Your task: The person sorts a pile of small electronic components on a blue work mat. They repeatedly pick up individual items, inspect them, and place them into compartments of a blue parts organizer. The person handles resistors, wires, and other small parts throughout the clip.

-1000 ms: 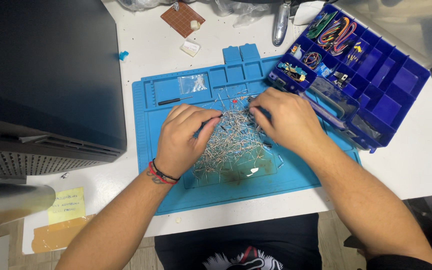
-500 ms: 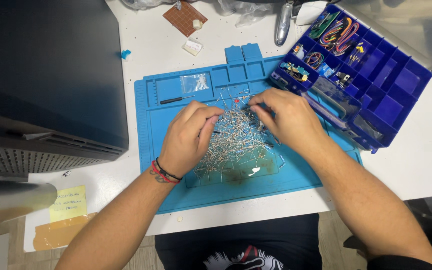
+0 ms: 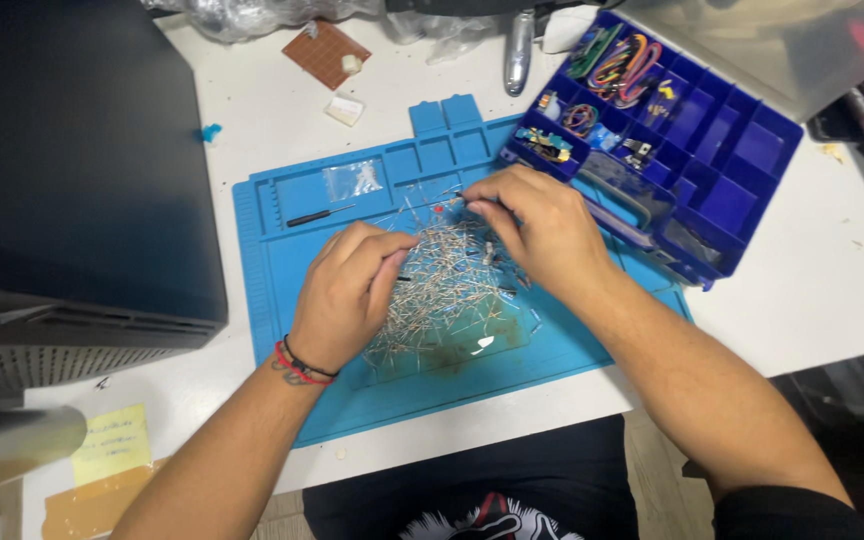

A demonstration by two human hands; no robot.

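A heap of thin wire-leaded components [image 3: 442, 285] lies in the middle of a light blue work mat [image 3: 282, 250]. My left hand [image 3: 347, 290] rests on the heap's left side, fingers curled, tips among the leads; whether it holds any is hidden. A red and black band circles that wrist. My right hand [image 3: 537, 230] is at the heap's upper right, thumb and fingertips pinched on a component at the top edge.
A dark blue compartment box [image 3: 742, 150] with wires and parts overlaps the mat's right corner. A small screwdriver [image 3: 320, 214] and clear bag [image 3: 354, 180] lie on the mat's upper left. A black case [image 3: 72, 160] fills the left. A brown perfboard [image 3: 324, 52] lies beyond the mat.
The view has shifted, so everything sits further left. My right hand's fingertips moved up to the heap's top edge. My left hand's fingers curled further into the heap.
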